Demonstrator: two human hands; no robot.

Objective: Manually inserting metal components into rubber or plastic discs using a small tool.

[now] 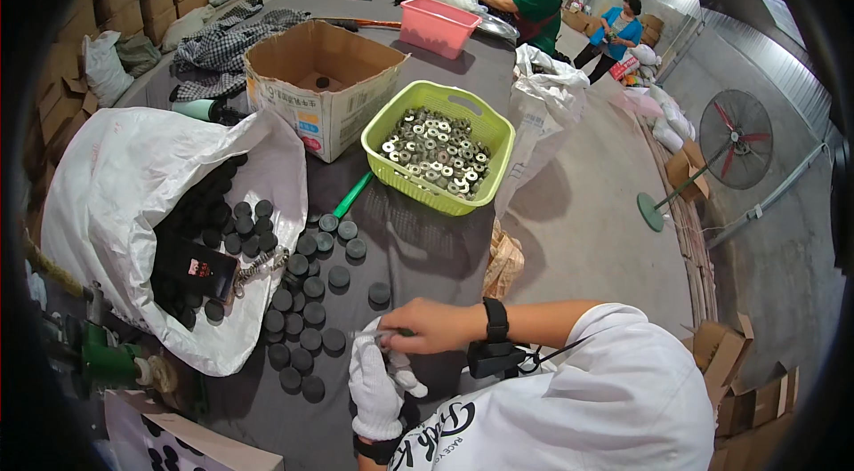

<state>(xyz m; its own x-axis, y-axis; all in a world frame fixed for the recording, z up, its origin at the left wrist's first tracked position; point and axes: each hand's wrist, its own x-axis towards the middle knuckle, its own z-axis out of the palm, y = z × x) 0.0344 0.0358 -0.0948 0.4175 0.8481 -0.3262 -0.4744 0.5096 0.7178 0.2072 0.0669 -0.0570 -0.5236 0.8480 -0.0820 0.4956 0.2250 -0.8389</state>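
My right hand (425, 325), bare, is closed around a thin tool (365, 333) with a greyish, metal-looking tip that points left. Just below it, my left hand (377, 389) wears a white knitted glove. Its fingers are curled, and what they hold, if anything, is hidden. The two hands touch or overlap at the table's near side. Many black round discs (314, 313) lie loose to their left, with one disc (379, 293) just above. More discs spill from a white woven sack (116, 195), where a dark box (197, 268) and a metal chain (262, 270) rest.
A lime-green basket (382, 167) of small metal rings stands ahead, beside a green handle (353, 195). Behind are an open cardboard box (342, 120) and a pink bin (436, 26). A white sack (538, 106) stands at the table's right edge. Two people are farther off, near a fan (735, 138).
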